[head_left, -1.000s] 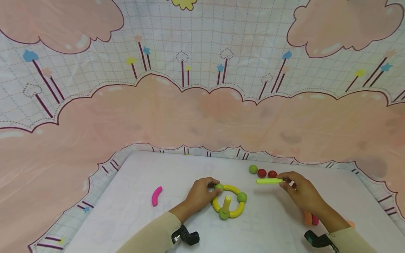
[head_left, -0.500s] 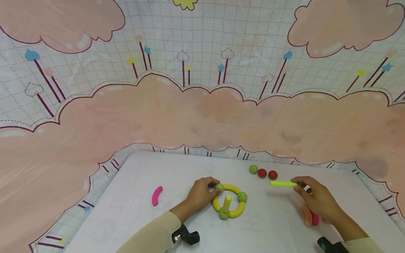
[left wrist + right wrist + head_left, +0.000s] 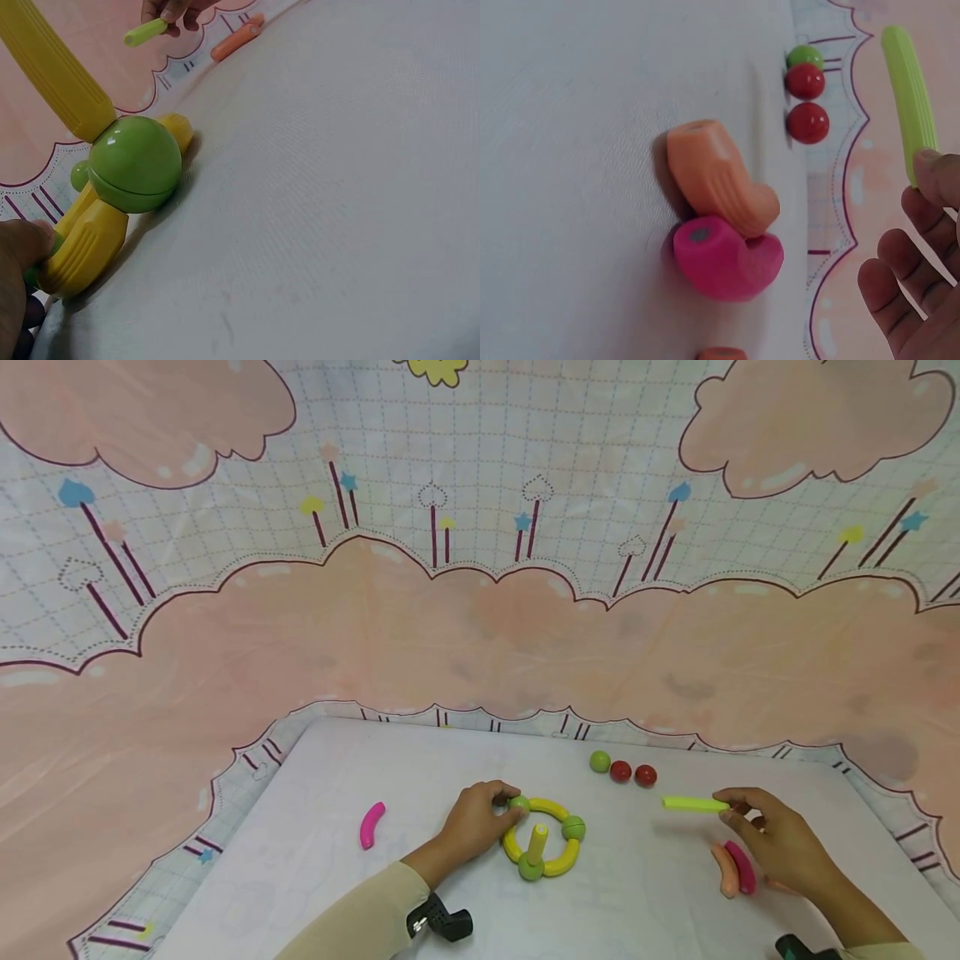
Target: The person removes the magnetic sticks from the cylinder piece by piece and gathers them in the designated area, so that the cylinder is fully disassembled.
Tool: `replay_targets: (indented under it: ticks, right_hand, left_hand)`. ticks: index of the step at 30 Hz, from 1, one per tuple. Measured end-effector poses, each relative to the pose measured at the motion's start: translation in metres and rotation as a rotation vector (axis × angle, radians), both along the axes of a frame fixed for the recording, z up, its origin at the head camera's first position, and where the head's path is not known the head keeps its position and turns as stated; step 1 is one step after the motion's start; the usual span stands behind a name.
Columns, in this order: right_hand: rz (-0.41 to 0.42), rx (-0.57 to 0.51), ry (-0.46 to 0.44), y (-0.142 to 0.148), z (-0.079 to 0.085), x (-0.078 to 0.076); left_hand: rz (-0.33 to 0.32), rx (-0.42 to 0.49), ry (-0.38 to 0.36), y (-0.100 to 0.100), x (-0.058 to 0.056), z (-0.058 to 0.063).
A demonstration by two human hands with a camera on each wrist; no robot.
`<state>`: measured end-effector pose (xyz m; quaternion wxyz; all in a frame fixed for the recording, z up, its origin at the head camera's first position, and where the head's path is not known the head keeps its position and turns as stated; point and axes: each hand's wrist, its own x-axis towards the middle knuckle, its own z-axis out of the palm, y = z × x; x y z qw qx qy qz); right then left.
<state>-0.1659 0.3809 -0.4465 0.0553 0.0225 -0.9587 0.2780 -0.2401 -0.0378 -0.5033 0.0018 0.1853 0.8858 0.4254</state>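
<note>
My left hand (image 3: pixel 476 818) pinches a green ball (image 3: pixel 519 804) on the left of a ring built from yellow curved rods (image 3: pixel 564 862) and green balls. At the ring's near side, a straight yellow rod (image 3: pixel 537 842) stands up from another green ball (image 3: pixel 139 161), seen large in the left wrist view. To the right, my right hand (image 3: pixel 783 839) holds a lime-green straight rod (image 3: pixel 693 805) by one end, raised over the table, thumb against it and its other fingers loosely bent. Below that hand lie an orange curved rod (image 3: pixel 716 172) and a magenta curved rod (image 3: pixel 724 259), side by side.
A green ball (image 3: pixel 600 762) and two red balls (image 3: pixel 646 776) sit in a row toward the back. One pink curved rod (image 3: pixel 372 825) lies at the left. Another orange piece (image 3: pixel 782 886) is partly hidden beneath the right arm. Behind the white table (image 3: pixel 300 877) hangs a patterned cloth.
My right hand has moved right and a little nearer with the lime-green rod, away from the red balls, uncovering the orange and magenta rods. The left hand and ring have stayed put.
</note>
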Motion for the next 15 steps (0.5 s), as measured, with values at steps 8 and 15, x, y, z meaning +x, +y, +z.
replay_targets:
  ticks: [8, 15]
  right_hand:
    - [-0.016, 0.021, 0.048, 0.011, -0.001, 0.006]
    - [-0.028, 0.024, 0.114, 0.027, -0.007, 0.013]
  left_hand:
    - [-0.001, -0.003, 0.011, 0.001, -0.001, -0.001]
    - [-0.002, -0.004, 0.007, 0.000, -0.001, 0.000]
